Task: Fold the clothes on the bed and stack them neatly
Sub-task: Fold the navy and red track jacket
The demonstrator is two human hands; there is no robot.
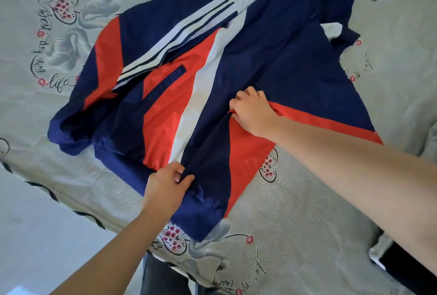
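A navy, red and white track jacket point(272, 53) lies spread on the bed, collar toward the far right, one striped sleeve folded across its left half. My left hand point(166, 186) pinches the navy fabric near the hem at the jacket's front edge. My right hand point(251, 111) grips a fold of navy and red cloth in the middle of the jacket, fingers curled into it. The right front panel is lifted into a ridge between the two hands.
The bed is covered by a pale grey sheet point(307, 212) printed with hearts, flowers and script. Its near edge runs diagonally at the lower left, with light floor point(35, 235) beyond. A dark object point(406, 268) sits at the lower right.
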